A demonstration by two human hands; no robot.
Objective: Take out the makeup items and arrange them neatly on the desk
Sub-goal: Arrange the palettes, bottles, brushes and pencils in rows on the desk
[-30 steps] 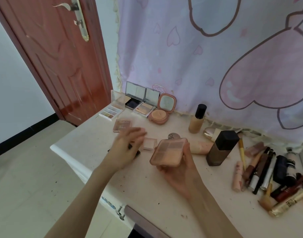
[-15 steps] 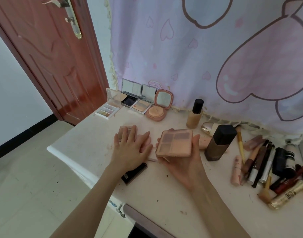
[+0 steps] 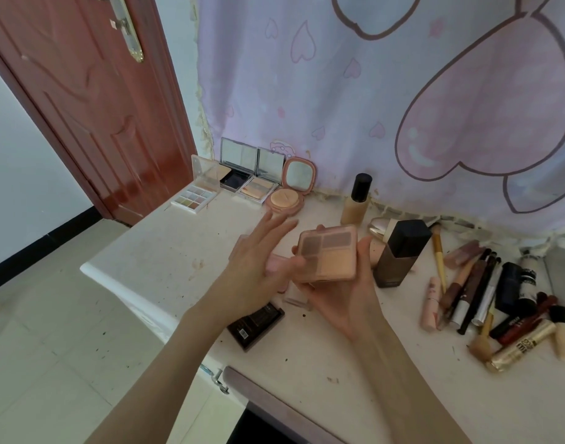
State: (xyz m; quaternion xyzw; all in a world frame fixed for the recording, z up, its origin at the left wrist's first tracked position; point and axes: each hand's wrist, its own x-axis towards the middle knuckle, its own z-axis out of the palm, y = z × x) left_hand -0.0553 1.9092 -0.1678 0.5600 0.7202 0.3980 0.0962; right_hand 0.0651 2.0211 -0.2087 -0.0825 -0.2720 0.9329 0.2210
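The right hand (image 3: pixel 337 293) is raised palm-up above the desk (image 3: pixel 153 251), its fingers and thumb curled round the edges of a peach eyeshadow palette (image 3: pixel 327 253) that it holds tilted toward the camera, just in front of the dark square bottle (image 3: pixel 399 253). The left hand (image 3: pixel 258 267) reaches in from the lower left with its fingers straight and spread, pointing toward the back of the desk, its thumb lying against the palette's near left corner. A black compact (image 3: pixel 255 325) lies flat on the desk below both hands.

Peach palette (image 3: pixel 327 253) — closed, held tilted.
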